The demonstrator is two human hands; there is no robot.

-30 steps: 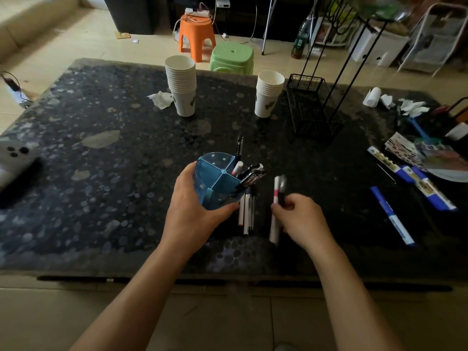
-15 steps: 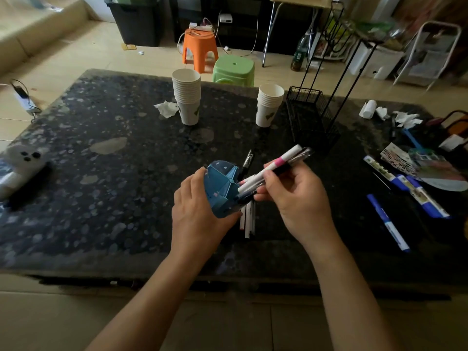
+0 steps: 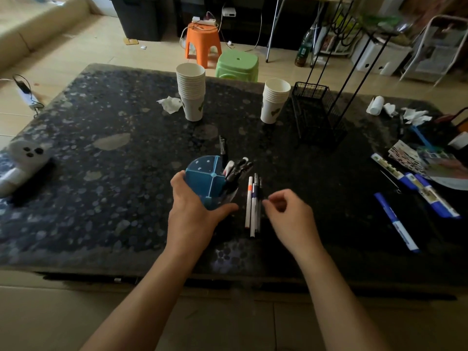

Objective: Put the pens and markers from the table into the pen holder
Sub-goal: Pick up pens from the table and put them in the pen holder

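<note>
A blue pen holder [image 3: 205, 179] with divided compartments stands on the dark speckled table [image 3: 101, 173], and my left hand [image 3: 192, 214] grips its near side. Several pens and markers [image 3: 236, 169] stick out of its right compartment. A few loose pens [image 3: 253, 206] lie side by side just right of the holder. My right hand [image 3: 288, 216] hovers right beside them, fingers curled with nothing in them. Blue markers [image 3: 396, 221] lie further right.
Two stacks of paper cups [image 3: 191, 93] [image 3: 274, 101] and a black wire basket [image 3: 316, 115] stand at the back. Crumpled tissues [image 3: 169, 103], papers and more markers [image 3: 430, 193] clutter the right side. A white device [image 3: 22, 160] lies at the left edge.
My right hand dropped the pink-banded marker and dark pen into the holder, then came down empty beside the loose pens. The holder now stands more upright.
</note>
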